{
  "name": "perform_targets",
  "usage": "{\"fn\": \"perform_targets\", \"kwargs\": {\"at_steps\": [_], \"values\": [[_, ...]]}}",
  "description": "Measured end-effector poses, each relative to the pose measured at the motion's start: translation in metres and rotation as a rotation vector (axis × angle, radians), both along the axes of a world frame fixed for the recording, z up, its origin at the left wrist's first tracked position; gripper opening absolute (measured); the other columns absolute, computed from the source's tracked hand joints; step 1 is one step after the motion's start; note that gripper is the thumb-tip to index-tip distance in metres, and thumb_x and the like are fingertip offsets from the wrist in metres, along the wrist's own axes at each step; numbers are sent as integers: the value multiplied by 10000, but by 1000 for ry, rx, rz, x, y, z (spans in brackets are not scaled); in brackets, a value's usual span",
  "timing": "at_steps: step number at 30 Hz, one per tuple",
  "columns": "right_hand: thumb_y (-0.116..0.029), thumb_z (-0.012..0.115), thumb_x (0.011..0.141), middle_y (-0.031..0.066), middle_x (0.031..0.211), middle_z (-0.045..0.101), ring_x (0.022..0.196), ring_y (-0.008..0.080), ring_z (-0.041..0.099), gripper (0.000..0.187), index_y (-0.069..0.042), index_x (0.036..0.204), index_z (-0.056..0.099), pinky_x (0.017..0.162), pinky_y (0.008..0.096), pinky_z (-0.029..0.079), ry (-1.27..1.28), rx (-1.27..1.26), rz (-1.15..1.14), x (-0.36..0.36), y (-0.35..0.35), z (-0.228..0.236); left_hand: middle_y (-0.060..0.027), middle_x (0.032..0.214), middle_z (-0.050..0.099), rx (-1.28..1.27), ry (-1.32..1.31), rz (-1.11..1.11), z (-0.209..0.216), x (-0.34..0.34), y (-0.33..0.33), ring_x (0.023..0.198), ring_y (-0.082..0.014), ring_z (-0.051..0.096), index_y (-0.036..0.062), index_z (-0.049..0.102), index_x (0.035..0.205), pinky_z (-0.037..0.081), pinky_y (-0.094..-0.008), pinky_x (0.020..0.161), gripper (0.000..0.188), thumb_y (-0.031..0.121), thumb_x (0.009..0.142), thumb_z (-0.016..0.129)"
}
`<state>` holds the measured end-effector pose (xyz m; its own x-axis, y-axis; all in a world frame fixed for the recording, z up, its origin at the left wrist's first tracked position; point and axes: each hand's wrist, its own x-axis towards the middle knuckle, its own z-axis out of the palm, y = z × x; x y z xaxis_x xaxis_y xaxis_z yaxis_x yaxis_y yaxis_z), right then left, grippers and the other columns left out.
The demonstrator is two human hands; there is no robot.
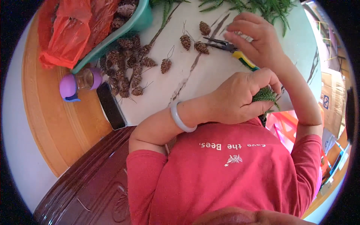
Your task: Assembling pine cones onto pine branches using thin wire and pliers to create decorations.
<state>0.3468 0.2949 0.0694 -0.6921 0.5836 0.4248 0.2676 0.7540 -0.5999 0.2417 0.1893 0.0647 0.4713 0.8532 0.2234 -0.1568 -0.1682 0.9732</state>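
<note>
L hand (240, 95) pinches a green sprig (265, 95) btwn thumb & fingers, just above the near edge of the white surface (155, 92); most of the sprig is hidden, so can't tell its long axis for sure (visible needles fan out to the right, past the fingertips); R hand (260, 39) is over the pliers (243, 60), fingers curved w/ a gap to the thumb; can't tell if it grips anything.

Pliers' long axis runs on a diagonal, handles lower right, nose upper left; the jaws stand slightly apart & point at the loose pinecones (201, 47); those have thin wires on them, w/ one more cone lying apart, nearer the heap.

Containers: teal tub (140, 18), upper left, has a crumpled red plastic bag (71, 32) & more cones inside; heap of pinecones (123, 65) sits just outside its rim; clear jar (84, 79) w/ purple ends is beside the tub, over the wood part, long axis roughly left-right (contents too unclear to tell); black phone (111, 107) lies near the jar, at the edge of the white; green branches (258, 7) along the far side.
</note>
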Motion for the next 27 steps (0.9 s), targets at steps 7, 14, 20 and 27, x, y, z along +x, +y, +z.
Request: {"fn": "perform_targets", "kwargs": {"at_steps": [7,14,20,27], "values": [[-177,667,691,106,807,548,721,286,532,200,-18,789,596,612,356,434,-326,199,77,-58,-8,-1,-61,793,525,189,-13,93,1,-16,-6,696,-158,543,41,496,904,419,-252,632,209,77,738,617],[-182,694,634,109,893,535,775,303,525,237,-43,805,607,675,360,444,-379,293,73,-66,-9,-15,-57,792,533,238,-87,41,8,-26,4,709,-141,537,38,491,889,413,-247,628,202,70,735,618],[-39,640,674,71,909,559,781,163,545,231,-19,897,580,673,255,440,193,-557,50,-33,3,3,-70,803,547,-64,-348,22,25,-25,9,734,-149,536,28,500,908,431,-260,655,181,61,763,605],[43,568,719,54,946,557,732,77,511,348,14,1062,523,637,201,420,543,-795,-11,41,9,38,-73,814,567,-312,-665,207,22,-6,28,706,-138,568,4,501,958,472,-258,654,172,63,815,576]]}}
